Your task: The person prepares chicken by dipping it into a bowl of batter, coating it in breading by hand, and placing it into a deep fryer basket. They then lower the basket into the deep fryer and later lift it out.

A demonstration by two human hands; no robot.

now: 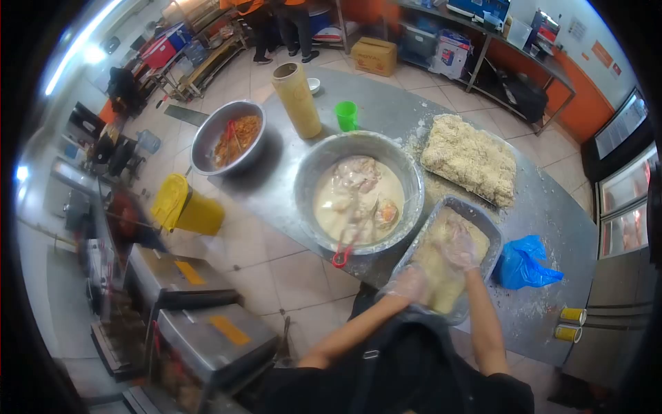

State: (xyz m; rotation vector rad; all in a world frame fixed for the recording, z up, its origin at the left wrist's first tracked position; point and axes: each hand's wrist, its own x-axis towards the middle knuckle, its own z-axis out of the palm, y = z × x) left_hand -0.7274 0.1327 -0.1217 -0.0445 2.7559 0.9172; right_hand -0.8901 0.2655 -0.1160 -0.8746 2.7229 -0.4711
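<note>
A grey rectangular tub (494, 265) of pale flour-like coating stands at the table's near edge. My right hand (458, 247), in a clear glove, lies in the coating with its fingers partly spread. My left hand (411, 283), also gloved, is at the tub's left side; its fingers are too blurred to make out. Left of the tub is a large metal pot (301, 181) of cream batter with raw meat pieces (356, 174) and a red-handled utensil (340, 258). Behind the tub, a tray of coated pieces (472, 157) is piled high.
On the steel table (276, 181) are a metal bowl of orange-red food (200, 148), a tall tan cylinder (296, 100), a green cup (346, 116), a blue plastic bag (525, 262) and two yellow cans (569, 326). A yellow bin (200, 210) stands left. People stand far behind.
</note>
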